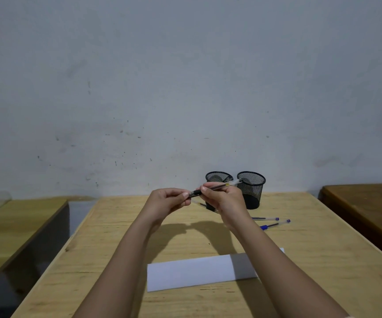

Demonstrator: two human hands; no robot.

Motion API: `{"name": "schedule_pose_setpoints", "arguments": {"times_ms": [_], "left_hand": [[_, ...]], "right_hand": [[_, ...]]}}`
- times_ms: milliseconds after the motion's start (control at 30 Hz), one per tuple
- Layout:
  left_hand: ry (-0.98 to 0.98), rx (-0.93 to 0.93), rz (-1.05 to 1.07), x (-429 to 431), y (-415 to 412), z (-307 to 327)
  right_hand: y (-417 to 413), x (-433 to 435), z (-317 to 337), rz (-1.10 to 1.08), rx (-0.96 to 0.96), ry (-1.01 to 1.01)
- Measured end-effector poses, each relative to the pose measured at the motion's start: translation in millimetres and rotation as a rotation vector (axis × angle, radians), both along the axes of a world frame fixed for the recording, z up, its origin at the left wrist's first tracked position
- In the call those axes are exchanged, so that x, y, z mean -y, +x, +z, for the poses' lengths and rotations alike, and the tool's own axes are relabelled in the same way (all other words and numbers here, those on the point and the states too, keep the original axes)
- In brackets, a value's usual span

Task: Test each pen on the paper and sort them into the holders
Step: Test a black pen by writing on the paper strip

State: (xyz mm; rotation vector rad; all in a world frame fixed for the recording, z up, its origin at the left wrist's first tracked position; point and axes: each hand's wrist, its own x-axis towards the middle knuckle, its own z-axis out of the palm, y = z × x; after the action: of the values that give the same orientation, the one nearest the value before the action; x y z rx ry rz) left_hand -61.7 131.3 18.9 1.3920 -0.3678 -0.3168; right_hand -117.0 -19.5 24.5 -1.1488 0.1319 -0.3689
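Observation:
A clear pen with a black grip (222, 185) is held in the air above the wooden table (300, 249). My right hand (224, 200) pinches its barrel and my left hand (169, 199) grips its black end. Two black mesh holders stand at the back of the table, the left holder (217, 177) partly hidden behind my right hand and the right holder (251, 191) beside it. A white strip of paper (194, 273) lies near the front. Two blue pens (274, 224) lie to the right, and another clear pen (200, 204) lies under my hands.
A grey wall rises right behind the table. A second light wooden table (13, 223) stands to the left across a gap, and a darker one (364, 207) to the right with a white sheet at its edge.

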Motion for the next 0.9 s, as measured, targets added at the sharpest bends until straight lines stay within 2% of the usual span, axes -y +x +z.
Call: {"name": "schedule_pose_setpoints", "arguments": {"times_ms": [100,200,267,467,733,900], "left_hand": [[0.002,-0.044,0.089,-13.6,2.9,-2.0],[-0.021,-0.1,0.279,-61.3,18.3,-16.1],[0.046,-0.055,0.306,-80.9,20.6,-24.7],[0.411,0.186,0.249,-38.2,5.9,-43.7],[0.511,0.093,0.185,-18.1,10.5,-74.6],[0.57,0.156,0.184,-9.7,14.3,-72.0]], "right_hand": [[-3.3,11.9,2.0,-0.046,0.008,-0.023],[-18.0,64.8,9.2,-0.199,0.073,0.169],[-28.9,89.1,10.5,-0.239,0.098,0.187],[-29.7,59.8,-16.1,-0.18,-0.008,0.067],[-39.1,73.5,-32.5,-0.255,-0.15,-0.09],[-36.9,79.7,-40.5,-0.303,-0.243,-0.254]]}}
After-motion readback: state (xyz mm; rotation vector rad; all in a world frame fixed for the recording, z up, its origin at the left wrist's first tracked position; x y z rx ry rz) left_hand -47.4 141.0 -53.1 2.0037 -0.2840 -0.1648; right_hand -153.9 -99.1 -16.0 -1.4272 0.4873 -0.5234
